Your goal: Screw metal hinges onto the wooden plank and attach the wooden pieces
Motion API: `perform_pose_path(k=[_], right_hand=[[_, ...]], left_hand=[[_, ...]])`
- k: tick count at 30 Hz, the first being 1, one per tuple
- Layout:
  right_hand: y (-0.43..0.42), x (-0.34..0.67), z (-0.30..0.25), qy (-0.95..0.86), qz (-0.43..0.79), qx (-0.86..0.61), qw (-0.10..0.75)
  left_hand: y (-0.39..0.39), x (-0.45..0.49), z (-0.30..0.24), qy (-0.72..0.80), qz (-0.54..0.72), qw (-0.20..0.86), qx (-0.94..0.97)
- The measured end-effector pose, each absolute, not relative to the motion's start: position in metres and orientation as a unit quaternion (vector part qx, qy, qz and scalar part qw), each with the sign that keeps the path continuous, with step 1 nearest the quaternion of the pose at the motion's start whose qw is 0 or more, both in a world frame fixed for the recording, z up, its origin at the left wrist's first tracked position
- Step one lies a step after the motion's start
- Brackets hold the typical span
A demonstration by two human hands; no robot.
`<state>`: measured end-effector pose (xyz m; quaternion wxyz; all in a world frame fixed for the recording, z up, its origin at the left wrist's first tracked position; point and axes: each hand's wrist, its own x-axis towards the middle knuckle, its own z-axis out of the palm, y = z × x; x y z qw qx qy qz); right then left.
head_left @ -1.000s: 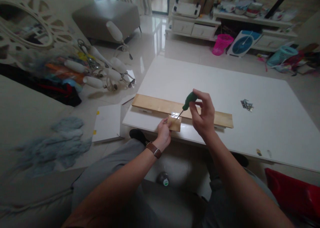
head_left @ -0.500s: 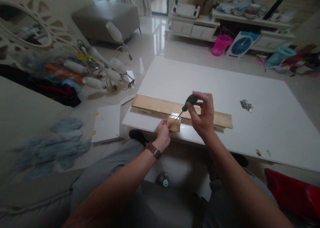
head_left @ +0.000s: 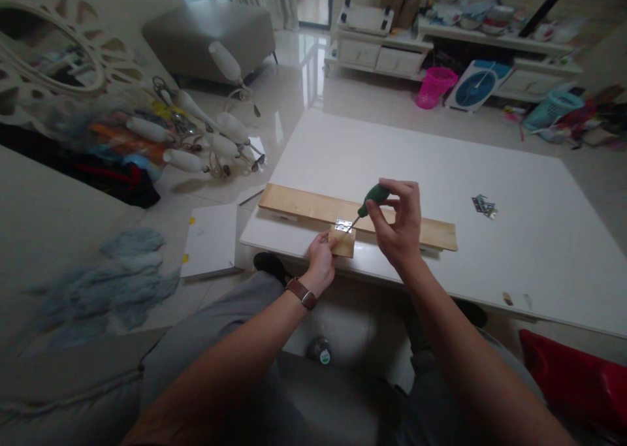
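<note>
My left hand (head_left: 322, 255) grips the left side of a small wooden block (head_left: 345, 246) at the near edge of the white table. A silver hinge (head_left: 343, 225) lies across the joint between this block and a long wooden board (head_left: 308, 206). In my right hand (head_left: 399, 227) is a screwdriver (head_left: 375, 199) with a green handle, held by the fingers and tilted down to the left. Its shaft reaches the hinge; a screw under the tip is too small to make out.
On the white table (head_left: 514, 250), spare hinges (head_left: 484, 206) lie in a pile to the right. Small bits (head_left: 508, 298) sit near its front edge. A white panel (head_left: 209, 240) leans at the left, with a lamp (head_left: 220, 139) behind it. Something red (head_left: 573, 374) stands at lower right.
The view has shifted very slightly. My hands, the screwdriver and the hinge keep nearly the same positions.
</note>
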<state>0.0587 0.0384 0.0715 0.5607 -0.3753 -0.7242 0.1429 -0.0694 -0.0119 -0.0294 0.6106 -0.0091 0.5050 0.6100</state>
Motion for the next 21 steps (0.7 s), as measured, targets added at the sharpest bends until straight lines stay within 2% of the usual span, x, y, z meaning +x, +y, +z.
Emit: perform_pose_path(k=[21], right_hand=[[0.0375,0.0578,0.0714,-0.735,0.170,-0.369,0.544]], left_hand=[[-0.0121,-0.0708,-0.0356,0.506,0.606,0.614,0.000]])
